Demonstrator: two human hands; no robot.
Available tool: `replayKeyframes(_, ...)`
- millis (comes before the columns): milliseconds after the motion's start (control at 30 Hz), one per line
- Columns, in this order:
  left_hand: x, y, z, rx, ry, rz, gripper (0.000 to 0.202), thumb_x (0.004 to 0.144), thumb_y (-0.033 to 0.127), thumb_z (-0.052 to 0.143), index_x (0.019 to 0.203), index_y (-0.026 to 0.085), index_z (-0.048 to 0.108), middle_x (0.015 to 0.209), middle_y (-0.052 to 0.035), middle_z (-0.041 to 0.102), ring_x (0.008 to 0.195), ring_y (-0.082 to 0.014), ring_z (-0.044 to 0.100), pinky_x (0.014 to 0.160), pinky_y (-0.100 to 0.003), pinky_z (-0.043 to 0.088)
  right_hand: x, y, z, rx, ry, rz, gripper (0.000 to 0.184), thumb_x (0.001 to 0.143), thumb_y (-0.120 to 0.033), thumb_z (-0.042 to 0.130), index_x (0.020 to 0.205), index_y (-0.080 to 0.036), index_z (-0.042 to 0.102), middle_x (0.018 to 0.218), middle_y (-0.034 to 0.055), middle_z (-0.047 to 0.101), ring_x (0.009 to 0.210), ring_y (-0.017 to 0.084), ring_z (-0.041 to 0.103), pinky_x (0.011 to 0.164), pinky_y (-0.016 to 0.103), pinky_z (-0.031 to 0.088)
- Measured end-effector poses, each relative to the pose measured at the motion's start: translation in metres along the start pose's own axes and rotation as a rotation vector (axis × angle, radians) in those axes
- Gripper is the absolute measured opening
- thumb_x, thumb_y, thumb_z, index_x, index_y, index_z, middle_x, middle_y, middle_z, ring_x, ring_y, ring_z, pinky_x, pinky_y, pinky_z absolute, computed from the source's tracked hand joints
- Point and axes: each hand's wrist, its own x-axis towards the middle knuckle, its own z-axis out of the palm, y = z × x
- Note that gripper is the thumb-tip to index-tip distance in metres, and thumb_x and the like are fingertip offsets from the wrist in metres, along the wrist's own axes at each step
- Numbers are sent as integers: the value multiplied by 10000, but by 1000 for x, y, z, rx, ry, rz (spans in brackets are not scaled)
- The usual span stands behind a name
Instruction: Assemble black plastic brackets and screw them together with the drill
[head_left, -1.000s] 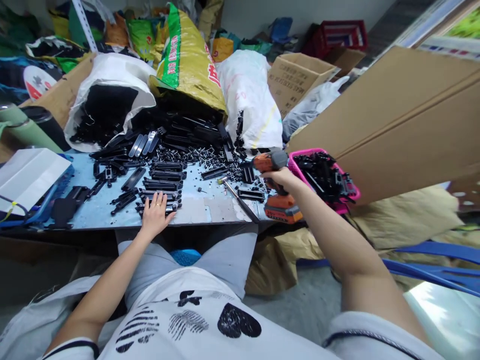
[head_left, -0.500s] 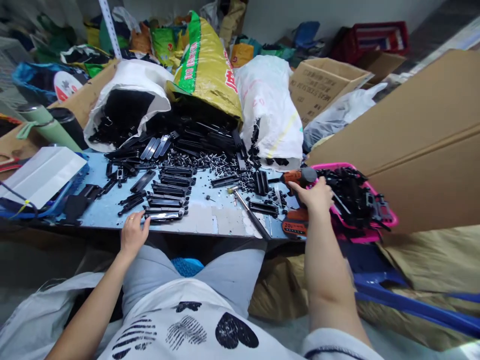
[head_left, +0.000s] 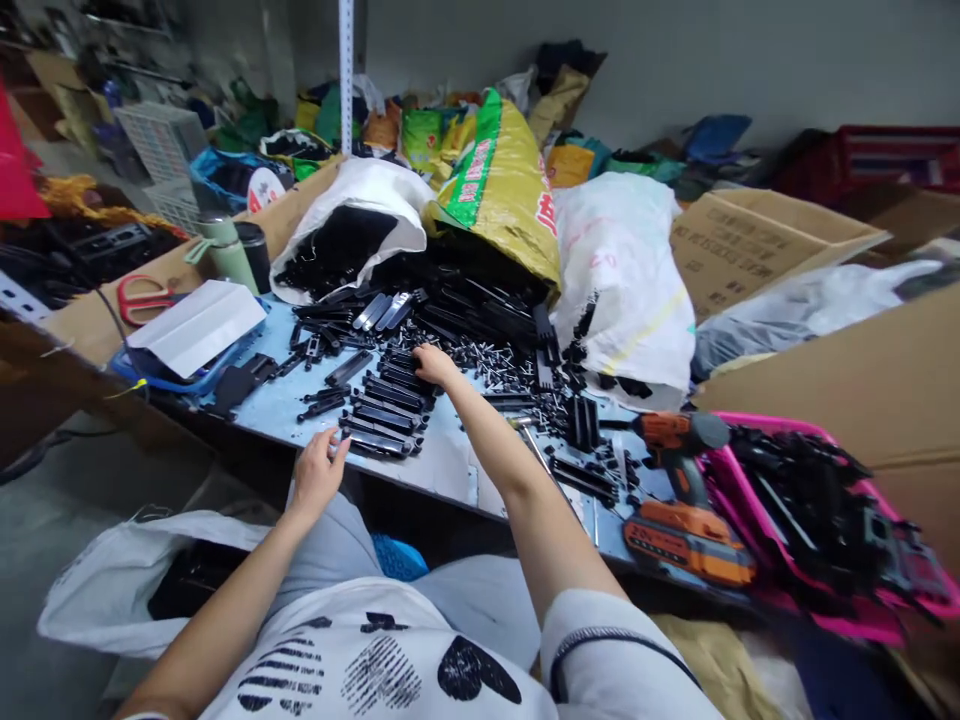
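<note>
Blue worktop (head_left: 281, 405), w/ sacks (head_left: 510, 190) along the back. Row of black plastic strips (head_left: 381, 443) lies near front edge; L hand (head_left: 319, 470), loosely open, is by its near end. R hand (head_left: 433, 365) at far end, fingertips partly hidden, can't tell if gripping. Drill (head_left: 686, 540) stands by pink basket (head_left: 724, 490).

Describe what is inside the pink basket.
A heap of black parts shows in the basket; its top layer hides the basket's bottom, so what lies deeper cannot be seen.

Black strips (head_left: 384, 417), drill (head_left: 686, 482) — orange-black, pink basket (head_left: 772, 421)
</note>
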Motion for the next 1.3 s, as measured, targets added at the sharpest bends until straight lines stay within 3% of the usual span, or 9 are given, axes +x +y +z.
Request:
replayKeyframes(200, -45, -8, 6, -533, -199, -531, 434, 788, 537, 541, 970, 144, 528, 813, -60, 581, 633, -134, 563, 582, -255, 455, 16, 12, -20, 73, -227, -69, 439, 693, -237, 644, 1116, -129, 611, 1039, 71, 620, 918, 181, 582, 820, 247, 450)
replayKeyframes(333, -52, 7, 16, -887, -231, -960, 545, 733, 545, 619, 1100, 181, 446, 990, -85, 552, 689, -155, 601, 572, -289, 489, 13, -1, -26, 323, -523, 44, 858, 649, -485, 704, 1375, -138, 404, 1325, 111, 475, 1125, 231, 517, 922, 289, 436)
replayKeyframes(400, -51, 21, 20, -1083, -176, -1098, 525, 733, 534, 635, 1090, 200, 443, 1135, -109, 501, 831, -189, 614, 652, -347, 522, 6, -13, -21, 417, -560, 137, 1044, 577, -591, 723, 1425, -127, 328, 1429, 138, 341, 1261, 282, 394, 1027, 336, 358)
replayKeyframes(600, -52, 49, 36, -1453, 102, -1061, 417, 700, 414, 710, 983, 180, 514, 1127, -85, 568, 1010, -201, 579, 785, -335, 515, -45, -54, 3, 598, -571, 268, 1055, 609, -674, 657, 1429, -112, 306, 1483, 149, 219, 1349, 312, 249, 1121, 403, 196)
replayKeyframes(733, -64, 51, 39, -1471, 217, -1037, 520, 656, 333, 745, 1108, 191, 529, 1166, -78, 584, 998, -202, 598, 821, -326, 518, -85, -87, 9, 902, -613, 6, 712, 717, -560, 622, 1273, -142, 472, 1291, 97, 499, 1192, 268, 456, 1029, 395, 347)
replayKeyframes(867, -82, 46, 25, -1453, 189, -932, 552, 737, 356, 669, 1244, 259, 472, 1245, -51, 555, 1052, -222, 590, 835, -373, 527, -109, -127, 11, 1032, -728, -219, 614, 744, -520, 622, 1219, -153, 492, 1184, 51, 554, 1090, 211, 512, 970, 340, 404)
replayKeyframes(1033, -114, -3, -29, -1401, 412, -974, 574, 763, 390, 630, 1291, 230, 470, 1276, -64, 534, 1075, -254, 581, 821, -399, 536, -107, -221, 44, 1100, -755, -251, 630, 770, -554, 594, 1248, -165, 466, 1201, 52, 547, 1100, 191, 512, 956, 306, 419)
replayKeyframes(1200, -168, -108, -89, -1198, 590, -1041, 522, 841, 474, 490, 1257, 159, 502, 1260, -106, 545, 1034, -243, 599, 828, -374, 524, -105, -347, 132, 1025, -916, -271, 711, 738, -651, 567, 1243, -155, 512, 1155, 71, 588, 1029, 201, 567, 907, 307, 450)
replayKeyframes(1300, -199, -161, -101, -844, 501, -1199, 488, 867, 467, 418, 1122, 77, 563, 1022, -181, 641, 900, -243, 638, 775, -387, 521, -116, -388, 180, 719, -1046, -311, 852, 630, -639, 675, 1306, -156, 485, 1237, 94, 555, 1111, 244, 541, 962, 335, 416)
